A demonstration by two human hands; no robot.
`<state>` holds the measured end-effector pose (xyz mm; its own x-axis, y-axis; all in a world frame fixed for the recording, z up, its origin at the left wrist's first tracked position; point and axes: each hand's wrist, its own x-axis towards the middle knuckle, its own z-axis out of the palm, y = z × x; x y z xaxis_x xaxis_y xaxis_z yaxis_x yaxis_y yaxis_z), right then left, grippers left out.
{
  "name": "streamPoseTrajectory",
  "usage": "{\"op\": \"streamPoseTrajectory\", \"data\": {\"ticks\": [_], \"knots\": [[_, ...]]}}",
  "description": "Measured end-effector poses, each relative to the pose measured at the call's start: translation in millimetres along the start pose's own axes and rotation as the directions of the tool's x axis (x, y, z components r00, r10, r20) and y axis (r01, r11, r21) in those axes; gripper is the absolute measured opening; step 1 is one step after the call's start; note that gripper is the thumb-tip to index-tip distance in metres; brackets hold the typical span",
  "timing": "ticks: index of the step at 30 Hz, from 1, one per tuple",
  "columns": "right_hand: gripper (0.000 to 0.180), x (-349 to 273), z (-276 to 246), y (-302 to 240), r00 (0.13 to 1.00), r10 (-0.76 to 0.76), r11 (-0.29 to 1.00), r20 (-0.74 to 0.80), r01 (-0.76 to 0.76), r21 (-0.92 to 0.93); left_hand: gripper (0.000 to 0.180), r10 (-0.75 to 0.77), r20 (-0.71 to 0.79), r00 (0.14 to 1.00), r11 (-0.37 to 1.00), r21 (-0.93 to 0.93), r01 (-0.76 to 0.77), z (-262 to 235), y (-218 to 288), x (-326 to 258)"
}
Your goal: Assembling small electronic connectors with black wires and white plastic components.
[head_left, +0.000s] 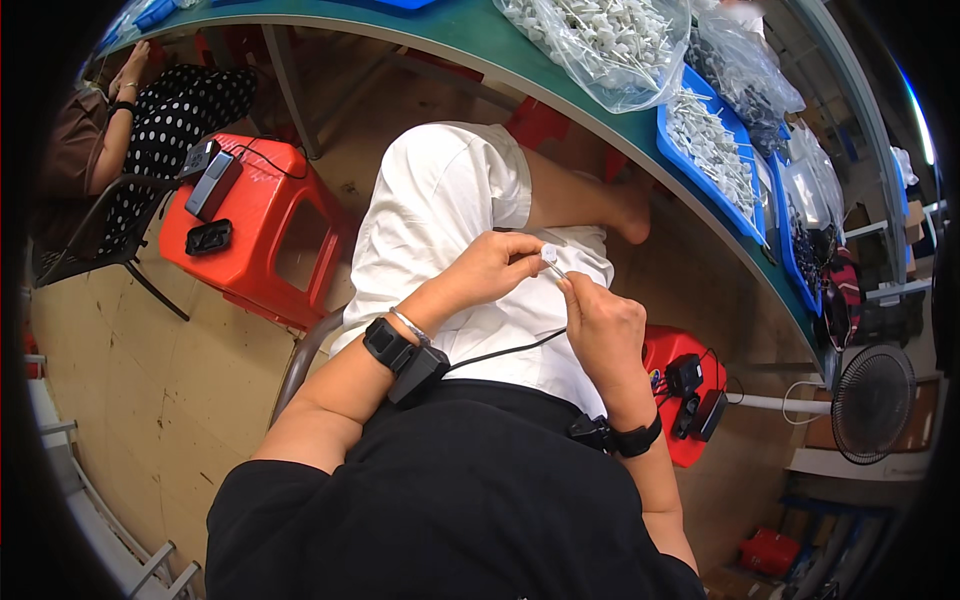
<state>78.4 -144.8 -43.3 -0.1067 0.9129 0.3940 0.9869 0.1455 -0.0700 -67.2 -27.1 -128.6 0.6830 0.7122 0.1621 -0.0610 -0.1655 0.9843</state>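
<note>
Left hand (494,266) pinches a small white piece (549,254) over white trousers (432,205); right hand (604,318), fingers curled tight, grips a thin stem (560,272) beside it. Slack fingertips could drop either

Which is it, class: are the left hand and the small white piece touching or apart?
Touching. The head view shows the left hand pinching the small white piece between thumb and forefinger.

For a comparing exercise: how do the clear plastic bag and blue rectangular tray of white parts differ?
The clear plastic bag is transparent, the blue rectangular tray opaque. The bag looks soft and crumpled; the tray looks rigid, with straighter edges. Both hold small white parts on the green table.
</note>
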Motion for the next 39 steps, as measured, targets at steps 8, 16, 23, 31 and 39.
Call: {"op": "streamPoseTrajectory", "data": {"ticks": [8, 16, 23, 31, 39], "knots": [[0.018, -0.2, -3.8, -2.9, 1.0, 0.017, 1.0, 0.006, -0.017, 0.006, 0.016, 0.011, -0.026, 1.0, 1.0, 0.02, -0.011, 1.4, 0.3, -0.3], [0.018, 1.0, -4.9, -4.2, 0.999, 0.039, 0.999, -0.015, -0.039, -0.001, 0.016, 0.018, -0.062, 0.998, 1.0, 0.02, -0.017, 1.9, 3.3, -1.2], [0.016, 0.2, -0.6, -2.9, 0.999, 0.039, 0.999, -0.021, -0.039, 0.017, 0.016, 0.031, -0.061, 0.998, 0.999, -0.01, -0.032, 3.2, -1.1, -0.2], [0.016, -0.3, 0.6, -2.4, 0.999, 0.041, 0.999, -0.016, -0.041, 0.005, 0.017, 0.012, -0.055, 0.998, 1.0, -0.001, -0.012, 2.6, 0.6, 0.0], [0.017, -1.1, 2.4, -1.3, 0.999, 0.046, 0.999, -0.016, -0.046, 0.01, 0.016, -0.002, -0.049, 0.999, 0.999, -0.037, 0.0, 3.6, -4.0, 0.4]]}}
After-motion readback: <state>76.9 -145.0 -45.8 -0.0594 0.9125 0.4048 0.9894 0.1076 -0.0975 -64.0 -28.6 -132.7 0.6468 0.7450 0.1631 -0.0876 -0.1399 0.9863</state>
